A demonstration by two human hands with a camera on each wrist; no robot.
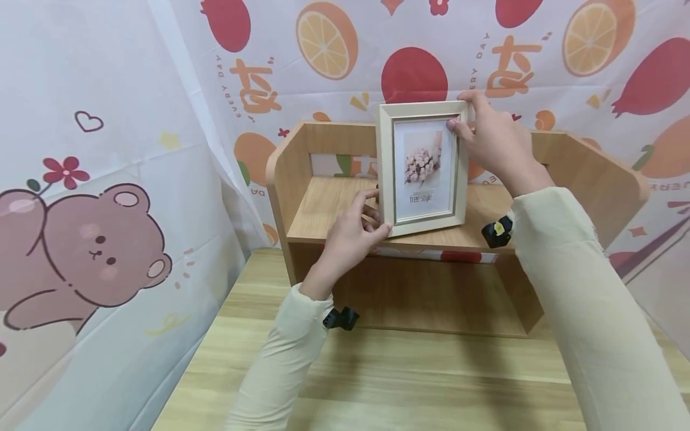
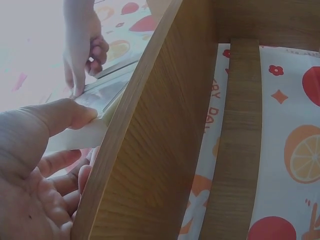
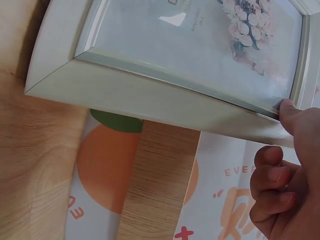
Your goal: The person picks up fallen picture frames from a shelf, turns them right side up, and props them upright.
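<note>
A cream picture frame [image 1: 384, 173] with a bouquet print and the words "free style" stands on the upper board of a wooden shelf [image 1: 323, 206], leaning slightly back. My left hand [image 1: 350, 230] grips its lower left corner, thumb on the front and fingers behind. At the upper right corner my right hand [image 1: 498, 137] pinches the frame, thumb on the front edge. The right wrist view shows that thumb on the frame border [image 3: 165, 100], the other fingers curled below it. In the left wrist view the shelf board [image 2: 145, 130] hides part of the frame and fingertips.
The shelf has raised side panels [image 1: 598, 179] and a lower compartment [image 1: 431, 293]. It stands on a light wooden table [image 1: 409, 377]. A fruit-print cloth [image 1: 366, 36] hangs behind, and a bear-print cloth [image 1: 108, 251] hangs at the left.
</note>
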